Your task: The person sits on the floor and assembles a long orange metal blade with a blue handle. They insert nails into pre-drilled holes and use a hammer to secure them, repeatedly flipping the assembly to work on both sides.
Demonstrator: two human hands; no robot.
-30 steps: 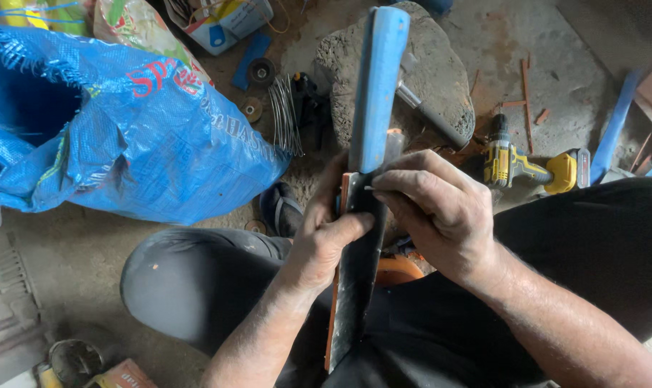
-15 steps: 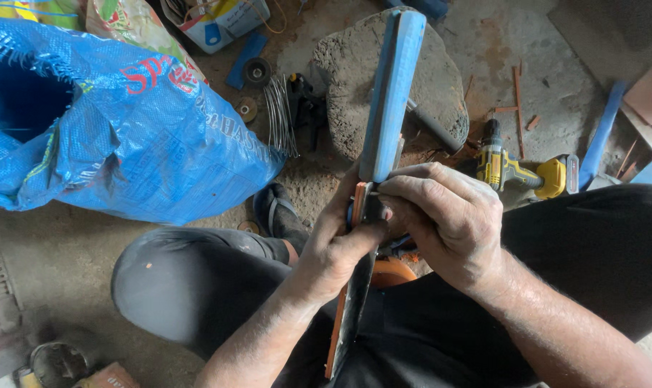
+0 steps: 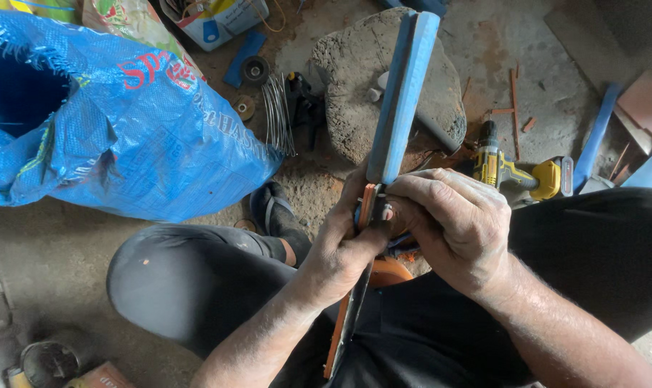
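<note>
Head view: both hands clasp a long, flat blue blade [image 3: 403, 93].

Blue bar [image 3: 403, 93] with orange-edged dark strip [image 3: 349, 316]; blue woven sack [image 3: 125, 122]; yellow-and-black drill [image 3: 520, 172].

Upper left: large blue woven plastic sack [image 3: 125, 122], open-mouthed, lying on the floor, red and white print on its side | Top centre: white-and-blue carton [image 3: 215, 21], partly cut off | Bottom left: small orange box [image 3: 100, 376], corner only
</note>
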